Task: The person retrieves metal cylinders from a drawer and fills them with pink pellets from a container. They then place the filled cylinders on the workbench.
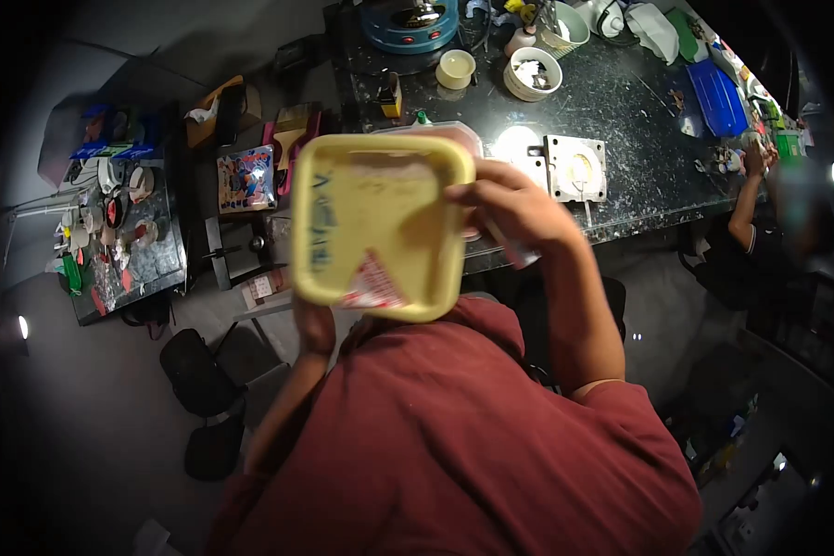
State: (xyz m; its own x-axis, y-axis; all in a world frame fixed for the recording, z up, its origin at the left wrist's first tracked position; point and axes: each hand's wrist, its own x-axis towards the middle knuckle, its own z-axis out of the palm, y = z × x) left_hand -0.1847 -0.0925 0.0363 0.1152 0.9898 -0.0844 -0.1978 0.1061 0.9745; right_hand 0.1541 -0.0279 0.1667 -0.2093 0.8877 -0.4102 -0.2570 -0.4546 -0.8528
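A pale yellow square plastic container or lid [380,218] is held up close to the camera, slightly blurred. Its face bears blue handwriting and a red-and-white triangular sticker [372,285]. My right hand [519,208] is closed on its right edge, thumb on the near face. Below that hand a small whitish piece [521,255] shows; what it is I cannot make out. At the lower left edge, my left hand [314,326] is mostly hidden behind the yellow piece, fingers out of sight. A two-part metal mould [565,169] lies on the bench beyond my right hand.
On the dark speckled bench [639,120] stand a blue round appliance [410,26], a cream cup [455,69] and a white bowl [533,74]. A blue tray [716,97] lies farther right, near another person's arm [751,199]. A cluttered side table [162,264] and chair [199,371] are left.
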